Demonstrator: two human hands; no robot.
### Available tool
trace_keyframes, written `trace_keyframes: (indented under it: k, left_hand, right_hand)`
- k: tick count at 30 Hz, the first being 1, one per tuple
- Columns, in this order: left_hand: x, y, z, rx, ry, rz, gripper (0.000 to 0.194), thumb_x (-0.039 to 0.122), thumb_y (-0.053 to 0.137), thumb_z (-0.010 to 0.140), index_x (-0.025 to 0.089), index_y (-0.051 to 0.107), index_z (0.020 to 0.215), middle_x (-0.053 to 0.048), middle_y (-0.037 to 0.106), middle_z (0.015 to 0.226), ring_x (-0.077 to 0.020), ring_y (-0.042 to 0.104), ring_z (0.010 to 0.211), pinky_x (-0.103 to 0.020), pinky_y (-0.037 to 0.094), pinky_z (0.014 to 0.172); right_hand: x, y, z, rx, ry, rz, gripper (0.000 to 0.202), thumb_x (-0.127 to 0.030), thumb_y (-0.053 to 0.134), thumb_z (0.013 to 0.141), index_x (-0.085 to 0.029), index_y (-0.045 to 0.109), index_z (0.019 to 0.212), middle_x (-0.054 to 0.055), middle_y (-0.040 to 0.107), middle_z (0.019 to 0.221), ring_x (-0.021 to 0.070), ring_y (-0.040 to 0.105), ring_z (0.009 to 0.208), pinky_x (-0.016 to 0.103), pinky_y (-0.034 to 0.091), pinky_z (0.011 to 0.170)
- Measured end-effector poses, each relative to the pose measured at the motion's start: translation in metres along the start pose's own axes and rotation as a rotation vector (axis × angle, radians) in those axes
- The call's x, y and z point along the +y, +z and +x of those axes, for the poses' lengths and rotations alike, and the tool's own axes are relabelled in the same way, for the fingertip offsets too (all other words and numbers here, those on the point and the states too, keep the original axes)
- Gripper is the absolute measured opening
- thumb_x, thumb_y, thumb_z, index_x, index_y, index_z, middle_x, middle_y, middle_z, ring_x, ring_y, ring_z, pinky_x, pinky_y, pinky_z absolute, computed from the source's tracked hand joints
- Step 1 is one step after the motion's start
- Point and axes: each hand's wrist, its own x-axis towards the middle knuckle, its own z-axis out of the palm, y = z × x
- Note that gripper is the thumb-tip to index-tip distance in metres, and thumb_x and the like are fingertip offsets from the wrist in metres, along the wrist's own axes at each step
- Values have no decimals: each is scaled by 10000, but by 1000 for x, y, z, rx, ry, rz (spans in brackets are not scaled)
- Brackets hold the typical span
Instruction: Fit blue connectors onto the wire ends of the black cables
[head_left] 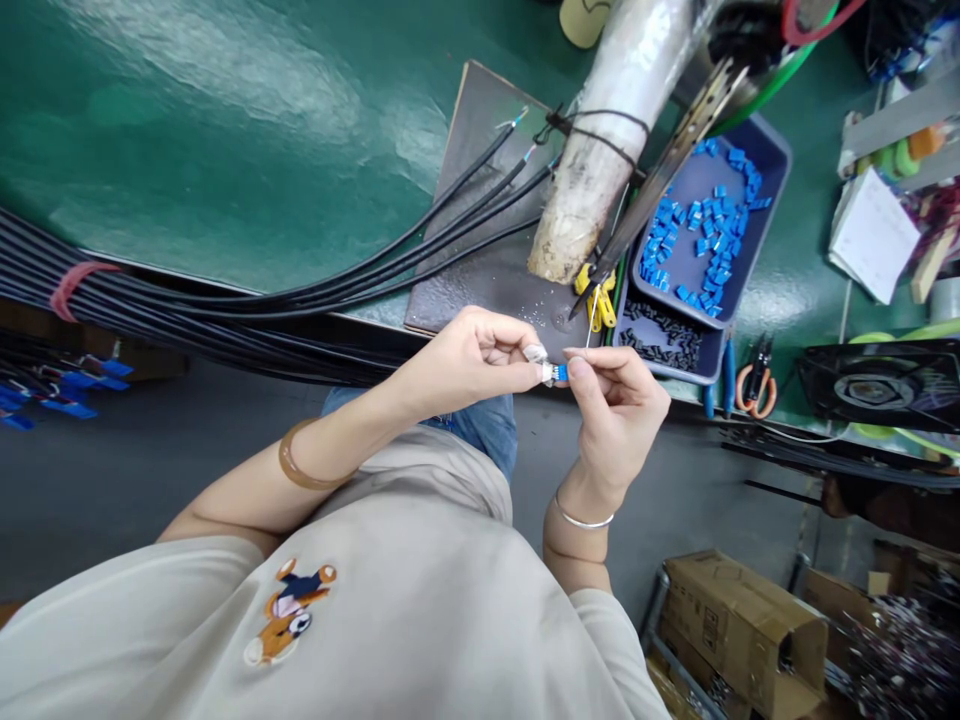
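Note:
My left hand [480, 358] is closed in a pinch, with white wrapping on its fingertips. Short thin wire ends show just past those fingertips; the rest of what it grips is hidden. Facing it, my right hand [619, 400] pinches a small blue connector [561, 372] between thumb and finger. The wire ends meet the connector, but how far they go in is too small to tell. A thin pale rod or wire [592, 318] rises from beside my right fingertips. Both hands are at the front edge of the bench, before a dark board [487, 290].
Black cables [300, 300], bundled by a red tie [71, 290], run in from the left. A wrapped post [600, 150] stands over the board near yellow-handled cutters [600, 305]. Right lie a bin of blue connectors [780, 180], a tray of black pieces [667, 335], pliers [759, 385] and a fan [877, 385].

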Motion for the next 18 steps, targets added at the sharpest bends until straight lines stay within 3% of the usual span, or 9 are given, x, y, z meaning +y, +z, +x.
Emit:
trace_keyframes:
  k: [6,14,18]
  left_hand:
    - [-1,2,0,29,69,97,120,181,694,725,108,634,651,20,548,601,-51,458,561,-163,378,529]
    - [0,7,-2,97,141,196,109,167,668,736,112,625,652,19,531,605,-54,445,566,-158,354,508]
    - [1,10,-3,117,170,223,130,153,648,736,125,583,627,30,507,596,-50,422,555,-157,349,505]
  right_hand:
    - [2,0,1,3,-19,25,82,-321,711,845,-241,724,855,-60,662,660,43,449,449,215,461,503]
    - [1,1,3,15,19,69,65,-297,707,845,-237,717,864,-48,701,704,77,634,563,209,488,502]
    - [1,2,3,23,10,93,49,-288,711,843,-244,717,863,-55,700,697,73,643,562,203,489,501]
